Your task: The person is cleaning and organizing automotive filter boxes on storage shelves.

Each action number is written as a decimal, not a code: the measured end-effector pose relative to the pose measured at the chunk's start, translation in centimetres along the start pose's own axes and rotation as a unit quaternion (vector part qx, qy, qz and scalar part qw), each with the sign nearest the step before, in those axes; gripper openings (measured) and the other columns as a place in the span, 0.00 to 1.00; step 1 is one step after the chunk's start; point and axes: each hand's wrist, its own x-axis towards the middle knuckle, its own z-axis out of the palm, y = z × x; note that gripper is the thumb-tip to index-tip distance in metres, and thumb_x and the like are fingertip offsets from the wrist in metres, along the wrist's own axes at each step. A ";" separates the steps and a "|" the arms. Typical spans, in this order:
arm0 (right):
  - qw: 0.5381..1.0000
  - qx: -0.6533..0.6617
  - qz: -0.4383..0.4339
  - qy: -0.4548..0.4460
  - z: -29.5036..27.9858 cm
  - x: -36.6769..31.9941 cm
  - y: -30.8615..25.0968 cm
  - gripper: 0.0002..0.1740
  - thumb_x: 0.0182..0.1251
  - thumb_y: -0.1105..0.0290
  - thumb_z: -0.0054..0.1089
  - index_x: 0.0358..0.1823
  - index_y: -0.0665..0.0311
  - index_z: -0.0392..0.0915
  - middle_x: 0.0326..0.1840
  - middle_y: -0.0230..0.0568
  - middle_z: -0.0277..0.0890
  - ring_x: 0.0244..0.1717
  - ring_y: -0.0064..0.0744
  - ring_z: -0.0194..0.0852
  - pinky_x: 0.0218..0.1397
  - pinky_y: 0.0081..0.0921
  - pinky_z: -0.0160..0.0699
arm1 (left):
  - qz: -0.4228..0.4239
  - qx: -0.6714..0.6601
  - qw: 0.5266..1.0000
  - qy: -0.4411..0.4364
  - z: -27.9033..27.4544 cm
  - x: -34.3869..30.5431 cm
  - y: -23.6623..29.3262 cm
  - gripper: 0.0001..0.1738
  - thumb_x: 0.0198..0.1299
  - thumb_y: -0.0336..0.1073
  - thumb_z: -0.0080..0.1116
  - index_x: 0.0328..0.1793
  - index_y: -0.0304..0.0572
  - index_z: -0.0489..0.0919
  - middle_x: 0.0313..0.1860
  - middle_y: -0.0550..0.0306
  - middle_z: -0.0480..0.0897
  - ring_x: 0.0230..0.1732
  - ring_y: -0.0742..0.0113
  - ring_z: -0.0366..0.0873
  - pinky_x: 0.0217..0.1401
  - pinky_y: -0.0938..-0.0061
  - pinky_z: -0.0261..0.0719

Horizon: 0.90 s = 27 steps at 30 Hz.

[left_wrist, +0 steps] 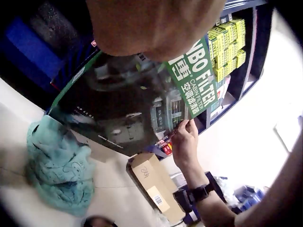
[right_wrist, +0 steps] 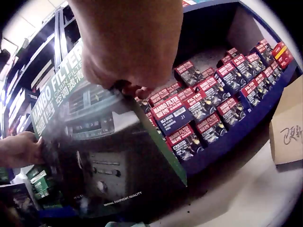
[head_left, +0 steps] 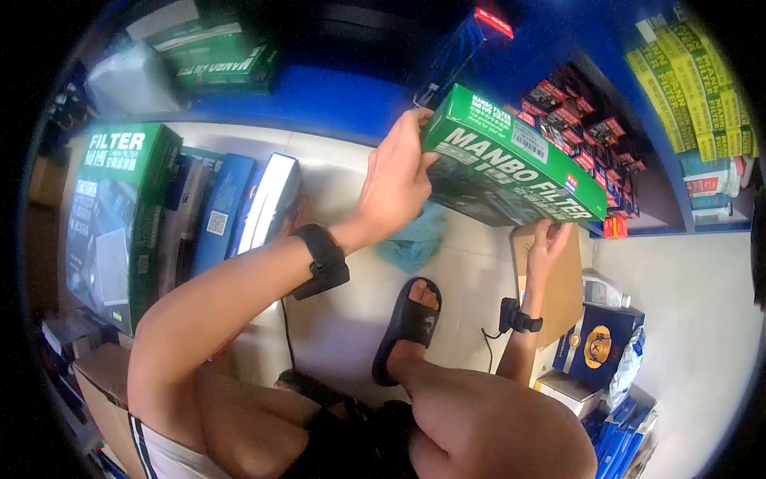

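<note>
Blue shelving (head_left: 319, 97) lines the far side. Above the floor (head_left: 479, 299), the left hand (head_left: 396, 177) and right hand (head_left: 549, 246) grip opposite ends of the green box (head_left: 511, 164), long axis slanting far-left to near-right.

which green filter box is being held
The central MANBO FILTER box in the head view, gripped by the left hand and right hand; the other green boxes are untouched.

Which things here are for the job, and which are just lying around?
For the job, seemingly:
green filter box
left hand holding it
right hand holding it

Probably just lying around:
blue-green cloth on floor
cardboard box
shelved yellow boxes
</note>
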 end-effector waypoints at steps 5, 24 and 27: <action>0.999 0.032 0.009 -0.030 1.4 -0.1 -1.6 0.31 0.84 0.75 0.58 0.83 0.68 0.62 0.63 0.38 0.77 0.54 0.26 0.74 0.62 0.28 0.75 | -0.019 -0.003 0.999 0.039 -3.0 -0.4 -0.7 0.28 0.66 0.18 0.59 0.72 0.34 0.69 0.65 0.31 0.79 0.67 0.28 0.76 0.67 0.46 0.76; 0.987 -0.006 -0.157 0.038 15.4 -3.7 -13.8 0.35 0.60 0.76 0.85 0.62 0.73 0.71 0.25 0.28 0.82 0.37 0.19 0.79 0.80 0.38 0.54 | -0.009 -0.022 0.994 0.107 -6.7 6.7 -5.1 0.34 0.59 0.41 0.83 0.65 0.37 0.75 0.55 0.44 0.79 0.52 0.54 0.83 0.57 0.60 0.85; 0.991 0.008 -0.124 0.040 17.6 -3.8 -15.5 0.34 0.59 0.74 0.87 0.61 0.71 0.72 0.31 0.33 0.86 0.36 0.20 0.80 0.64 0.34 0.72 | -0.012 -0.033 0.996 0.082 -6.3 6.2 -5.4 0.27 0.63 0.39 0.79 0.62 0.39 0.78 0.54 0.45 0.80 0.49 0.55 0.84 0.55 0.61 0.85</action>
